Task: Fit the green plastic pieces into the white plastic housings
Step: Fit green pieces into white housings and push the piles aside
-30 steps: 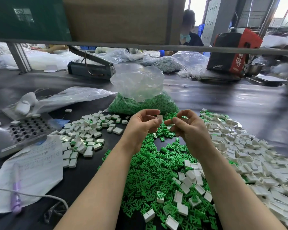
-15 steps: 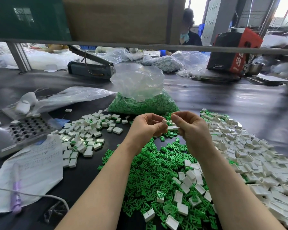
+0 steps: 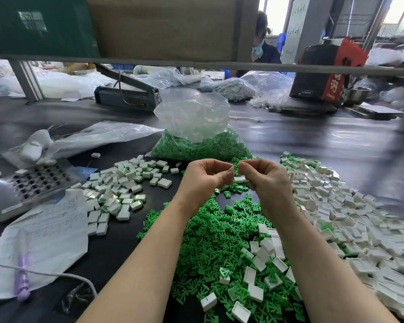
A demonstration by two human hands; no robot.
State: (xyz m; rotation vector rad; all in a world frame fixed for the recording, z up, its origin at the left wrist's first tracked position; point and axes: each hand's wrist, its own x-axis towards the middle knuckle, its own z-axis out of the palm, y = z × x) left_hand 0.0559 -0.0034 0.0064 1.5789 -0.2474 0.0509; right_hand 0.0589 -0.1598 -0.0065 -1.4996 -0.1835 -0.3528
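My left hand and my right hand meet fingertip to fingertip above the table. Between them they pinch one small white housing; a green piece at it is mostly hidden by my fingers. Below my forearms lies a big heap of loose green pieces. A wide pile of empty white housings spreads to the right. A smaller pile of white housings with green inside lies to the left.
A clear bag of green pieces stands just beyond my hands. At the left are a metal jig with holes, a handwritten sheet, a purple pen and a cable. A person works behind the shelf rail.
My hands closed the gap between them and came together at the fingertips around the white housing, sinking slightly toward the table.
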